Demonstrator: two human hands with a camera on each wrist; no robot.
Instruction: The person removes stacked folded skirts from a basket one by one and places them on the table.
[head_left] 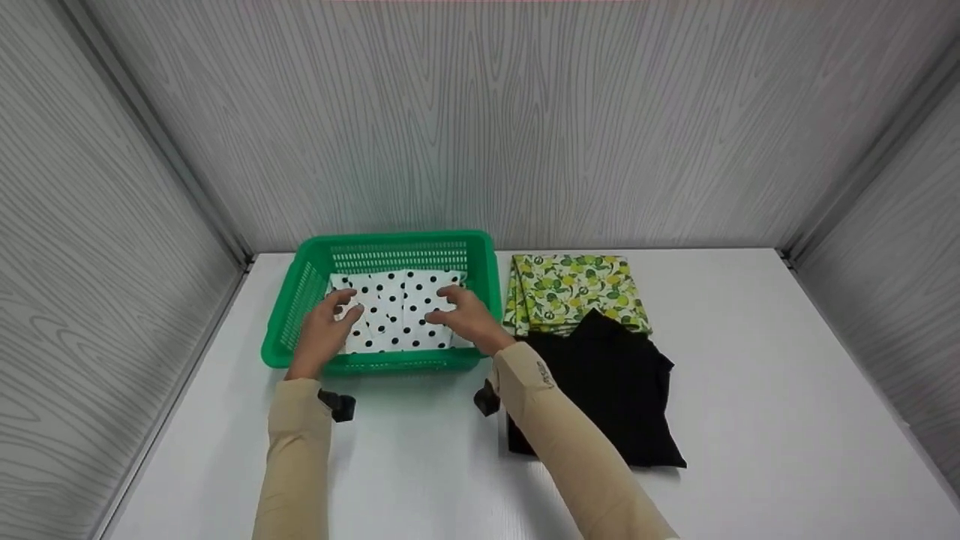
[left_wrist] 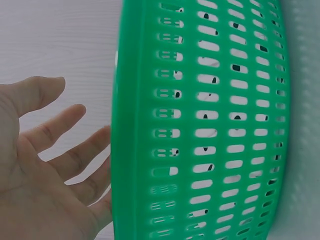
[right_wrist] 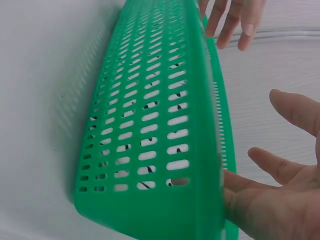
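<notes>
A white cloth with black dots (head_left: 390,315) lies folded inside the green plastic basket (head_left: 491,259). My left hand (head_left: 324,330) hovers over the left part of the cloth, fingers spread and holding nothing. Over the right part, my right hand (head_left: 469,319) is also empty, its thumb and fingers apart. In the left wrist view the left hand (left_wrist: 60,150) appears beyond the basket's slotted wall (left_wrist: 220,125), fingers loosely extended. The right wrist view shows the right hand (right_wrist: 280,190) at the basket's rim, with some fingertips hidden behind it.
Right of the basket lies a folded cloth with a lemon and leaf print (head_left: 577,292). A black cloth (head_left: 615,397) lies in front of it, overlapping its near edge, partly under my right sleeve (head_left: 577,450). The white table (head_left: 750,390) is bounded by grey wood-grain panels (head_left: 525,127).
</notes>
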